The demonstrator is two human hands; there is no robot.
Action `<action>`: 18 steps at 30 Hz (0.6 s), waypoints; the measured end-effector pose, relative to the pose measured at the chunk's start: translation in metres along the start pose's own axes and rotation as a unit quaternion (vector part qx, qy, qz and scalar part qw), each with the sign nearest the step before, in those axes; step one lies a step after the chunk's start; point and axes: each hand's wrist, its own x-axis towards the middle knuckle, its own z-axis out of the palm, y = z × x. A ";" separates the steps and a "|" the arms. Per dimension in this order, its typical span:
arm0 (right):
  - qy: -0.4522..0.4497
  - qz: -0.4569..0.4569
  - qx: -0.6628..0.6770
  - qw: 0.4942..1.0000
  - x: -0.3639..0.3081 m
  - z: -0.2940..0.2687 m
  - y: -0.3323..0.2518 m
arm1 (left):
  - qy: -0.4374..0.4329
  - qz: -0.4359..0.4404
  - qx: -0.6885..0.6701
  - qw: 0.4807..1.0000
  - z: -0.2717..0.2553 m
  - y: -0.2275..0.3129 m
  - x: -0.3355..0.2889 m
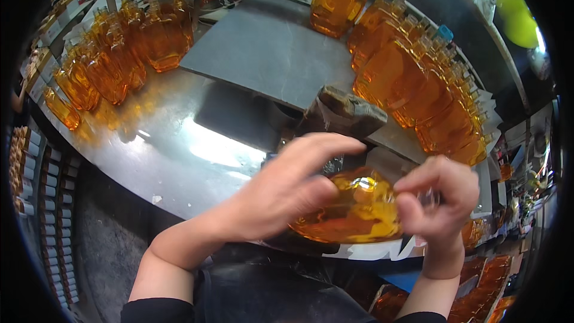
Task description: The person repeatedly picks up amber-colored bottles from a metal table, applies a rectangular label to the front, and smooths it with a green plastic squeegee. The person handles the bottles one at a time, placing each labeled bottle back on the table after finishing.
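Observation:
An amber glass bottle [359, 218] lies sideways in front of me, its neck toward the right. My right hand [439, 197] is closed around the neck end, thumb and fingers pinched; a bit of clear neck shows between them. Over the base end is my left hand [293, 182], fingers stretched out and apart from the thumb. That thumb overlaps the bottle's edge; whether it presses on the glass I cannot tell. Just beyond the hands stands a worn, wrapped block-like fixture [347, 110], its lower part hidden behind my left hand.
Several amber bottles [394, 72] stand in rows along the right of the grey board [269, 42]. More bottles [107, 66] crowd the far left of the shiny metal table [173, 137]. Racks of white cylindrical pieces [51, 203] stand at lower left. Amber bottles [478, 287] fill the lower right.

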 end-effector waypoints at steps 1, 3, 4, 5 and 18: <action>0.020 0.003 -0.014 1.000 0.011 -0.002 0.001 | 0.057 -0.049 -0.044 0.996 -0.008 -0.003 -0.013; 0.114 -0.025 -0.041 0.992 0.043 -0.010 0.004 | 0.145 -0.049 0.007 0.988 -0.036 -0.014 -0.039; 0.179 -0.058 -0.045 0.981 0.064 -0.011 0.008 | 0.192 -0.086 0.015 0.977 -0.050 -0.016 -0.058; 0.162 -0.045 -0.091 0.982 0.087 -0.020 0.013 | 0.226 -0.110 0.035 0.967 -0.067 -0.021 -0.078; -0.075 0.036 -0.198 0.977 0.309 0.043 0.243 | 0.711 -0.056 0.503 0.488 -0.294 -0.075 -0.258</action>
